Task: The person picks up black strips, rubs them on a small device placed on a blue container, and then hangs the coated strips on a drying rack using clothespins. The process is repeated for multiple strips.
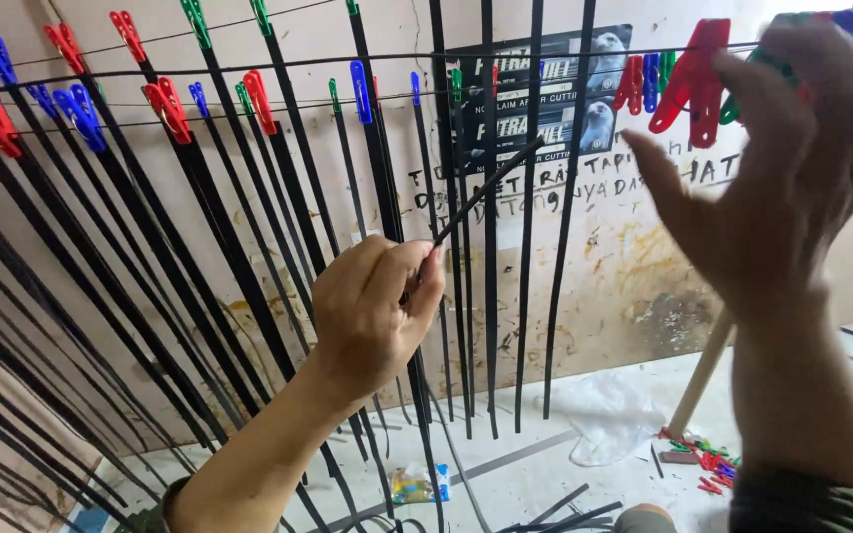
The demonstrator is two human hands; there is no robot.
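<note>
Stained wall [634, 276] behind, left hand [372, 311] grip clamped on one black strip [486, 190], right hand [782, 168] fingers apart.

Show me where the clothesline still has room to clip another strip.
Free: the line stretch between the last hanging black strip and the red clothespin cluster by the right hand. Crowded: everything left of the left hand.

The right hand [782, 168] is blurred, hiding clothespins [688, 79] behind its fingers; the hanging black strips [249, 276] run off the bottom edge.
</note>
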